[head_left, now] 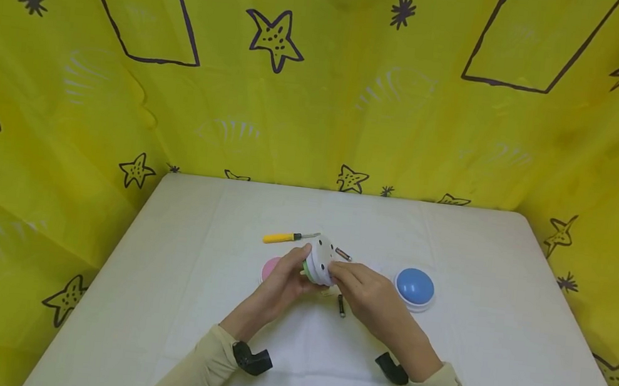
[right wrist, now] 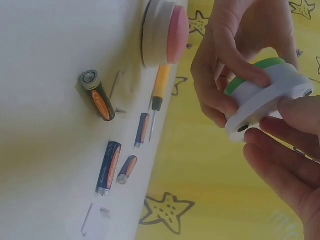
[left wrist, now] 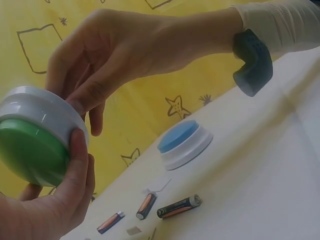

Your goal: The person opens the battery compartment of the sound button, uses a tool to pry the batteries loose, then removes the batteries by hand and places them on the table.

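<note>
A round white push button with a green dome (left wrist: 32, 152) is held up above the table, tilted so its white underside (head_left: 322, 257) with dark dots faces right. My left hand (head_left: 285, 278) grips it around the side, thumb on the rim. At the underside, my right hand (head_left: 369, 293) has its thumb and fingertips bent against the base. Whether a small part lies between those fingertips is hidden. In the right wrist view, the left fingers (right wrist: 245, 70) wrap the white body beside the green dome.
Several batteries (right wrist: 109, 167) lie on the white table (head_left: 187, 331) below the hands. A screwdriver with a yellow handle (head_left: 279, 238) lies behind them. A blue push button (head_left: 415, 286) stands to the right; a pink one (head_left: 269, 267) is partly behind the left hand.
</note>
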`<state>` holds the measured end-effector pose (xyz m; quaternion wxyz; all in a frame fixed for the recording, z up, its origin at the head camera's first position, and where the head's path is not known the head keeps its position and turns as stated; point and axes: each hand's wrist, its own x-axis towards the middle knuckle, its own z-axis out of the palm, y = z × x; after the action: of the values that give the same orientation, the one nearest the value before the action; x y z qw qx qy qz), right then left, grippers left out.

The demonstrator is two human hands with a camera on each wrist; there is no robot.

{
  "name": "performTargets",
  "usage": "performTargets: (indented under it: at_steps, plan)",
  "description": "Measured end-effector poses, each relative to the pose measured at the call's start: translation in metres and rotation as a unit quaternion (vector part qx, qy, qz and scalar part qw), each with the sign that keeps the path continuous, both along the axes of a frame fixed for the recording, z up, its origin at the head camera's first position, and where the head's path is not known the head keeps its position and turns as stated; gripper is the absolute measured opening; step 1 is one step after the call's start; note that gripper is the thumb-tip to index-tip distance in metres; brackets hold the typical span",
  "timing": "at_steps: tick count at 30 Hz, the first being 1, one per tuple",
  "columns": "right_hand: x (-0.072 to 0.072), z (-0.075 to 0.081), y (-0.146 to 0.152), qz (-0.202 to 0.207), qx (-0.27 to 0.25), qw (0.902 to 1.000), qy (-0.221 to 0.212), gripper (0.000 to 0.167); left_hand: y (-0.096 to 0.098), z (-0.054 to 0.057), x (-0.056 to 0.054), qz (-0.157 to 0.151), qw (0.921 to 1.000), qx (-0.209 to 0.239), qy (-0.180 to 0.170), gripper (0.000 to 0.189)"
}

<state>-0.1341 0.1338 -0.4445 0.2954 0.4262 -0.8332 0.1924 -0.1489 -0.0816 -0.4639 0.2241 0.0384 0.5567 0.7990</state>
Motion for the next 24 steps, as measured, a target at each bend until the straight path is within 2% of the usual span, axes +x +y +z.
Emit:
performTargets:
  at_steps: [10,18,24]
  plan:
    - [0.0019,-0.0005,-0.0023,-0.003,-0.025,0.9992,-0.032,0.04,-0.001,-0.0012,0.0007,0.004,0.9998,-0.013,0.012,0.059]
    - [0.0009,0.0038,-0.003,0.007,-0.05,0.9934,-0.103,0.029,-0.0057,-0.001,-0.0002,-0.008,0.9999,-0.01,0.005,0.048]
    - [0.0,0.0061,-0.0002,0.019,-0.025,0.9977,-0.061,0.033,-0.0071,0.0039,-0.0021,-0.03,0.9995,0.0,-0.006,0.055]
